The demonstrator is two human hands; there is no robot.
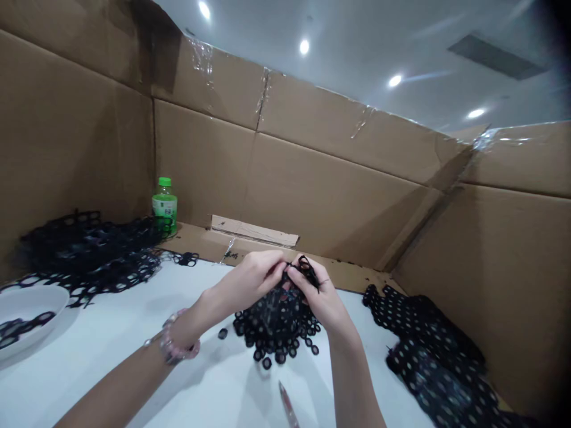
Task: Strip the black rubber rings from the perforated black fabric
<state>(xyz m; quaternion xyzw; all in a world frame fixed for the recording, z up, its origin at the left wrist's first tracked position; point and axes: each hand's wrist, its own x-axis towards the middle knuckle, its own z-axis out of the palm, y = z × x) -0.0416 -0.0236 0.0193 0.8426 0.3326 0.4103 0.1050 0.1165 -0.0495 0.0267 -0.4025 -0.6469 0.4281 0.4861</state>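
Observation:
Close together over the white table, both my hands pinch a small black openwork piece [307, 270] with loops in it. My left hand [256, 276], with a beaded bracelet at the wrist, is closed on its left edge. The fingers of my right hand [325, 300] are closed on the piece too, and a black loop stands up above them. Just below lies a heap of small black rings [279, 327], partly hidden by my hands. One loose ring [222, 334] sits left of the heap. A slim pointed tool [289, 405], perhaps a pen, lies in front of it.
Cardboard walls [312, 178] enclose the table. Black ring netting [93, 249] is piled at left, by a green-capped bottle [165, 205] and a white bowl [60, 297] holding black pieces. Black perforated fabric [437, 356] lies at right. A cardboard strip [254, 230] rests at the back.

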